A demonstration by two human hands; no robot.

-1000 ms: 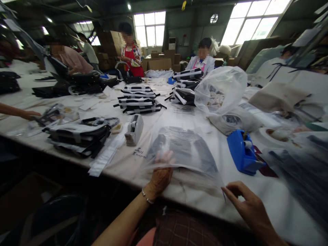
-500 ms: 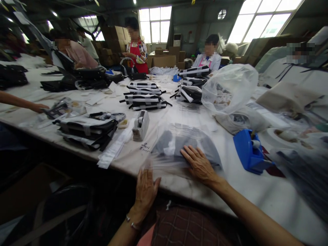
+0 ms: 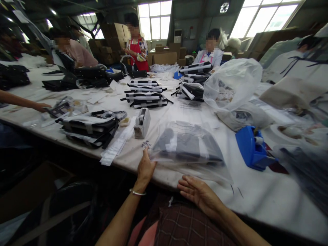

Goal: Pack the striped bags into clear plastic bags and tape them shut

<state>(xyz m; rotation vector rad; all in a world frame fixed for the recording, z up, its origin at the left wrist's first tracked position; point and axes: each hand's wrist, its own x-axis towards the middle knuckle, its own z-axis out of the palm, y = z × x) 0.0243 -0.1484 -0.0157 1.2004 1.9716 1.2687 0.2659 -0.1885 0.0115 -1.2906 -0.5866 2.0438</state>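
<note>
A clear plastic bag [image 3: 205, 136] lies flat on the table before me, printed with lines of text. Inside it is a dark folded item with white strips [image 3: 187, 147], its kind blurred by the film. At the bag's near left corner, my left hand [image 3: 146, 167] has the film's edge between thumb and fingers. My right hand [image 3: 196, 191] is just off the table's front edge, below the bag, fingers stretched out and holding nothing.
A grey tape dispenser [image 3: 142, 123] stands behind my left hand; a blue tape dispenser [image 3: 252, 148] is to the right. Stacked black-and-white bags [image 3: 89, 128] lie left. A co-worker's hand [image 3: 41, 106] reaches in at far left. Several people work across the table.
My right hand has come off the plastic bag, back toward the table's front edge. My left hand has moved up from the table edge to the bag's left corner.
</note>
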